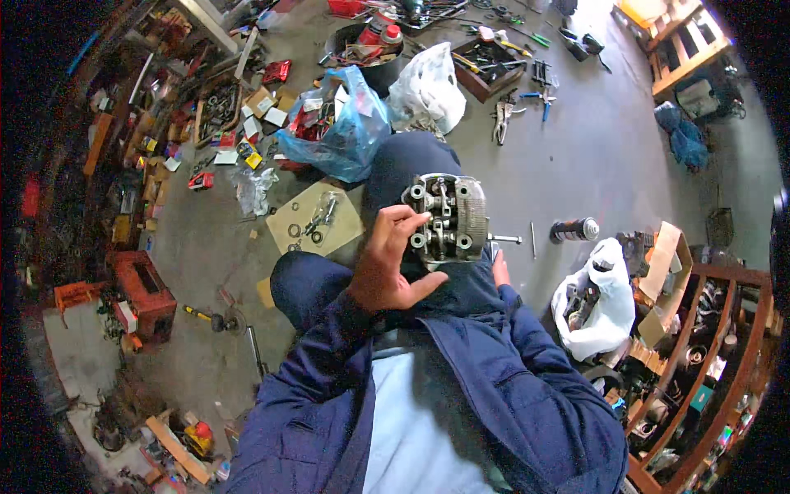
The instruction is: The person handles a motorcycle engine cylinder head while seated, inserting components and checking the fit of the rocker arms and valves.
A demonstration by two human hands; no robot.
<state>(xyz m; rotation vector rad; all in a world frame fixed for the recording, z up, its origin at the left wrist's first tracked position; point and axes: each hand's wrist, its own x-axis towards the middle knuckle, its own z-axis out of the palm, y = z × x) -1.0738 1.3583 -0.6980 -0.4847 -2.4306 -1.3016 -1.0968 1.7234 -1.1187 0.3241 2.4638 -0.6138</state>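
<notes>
A metal engine cylinder head [471, 216] lies over my lap near the knee, its rocker arms and valve gear facing up. My left hand [387, 262] is at its left side, thumb spread away and the fingertips touching the rocker area. A bolt-like rod [508, 240] sticks out from the right side of the head. My right hand [500, 270] is low at the lower right edge of the head, seemingly gripping it; most of its fingers are hidden. On the floor to the left, a piece of cardboard [341, 206] bears rings and a small clear bag of parts [327, 211].
Right of my lap are a thin metal rod [533, 240], a spray can [574, 230] and a white plastic bag [613, 305]. Ahead lie a blue bag [354, 140], a white bag [432, 86], locking pliers [502, 119] and a toolbox [484, 82]. A hammer [216, 319] lies left.
</notes>
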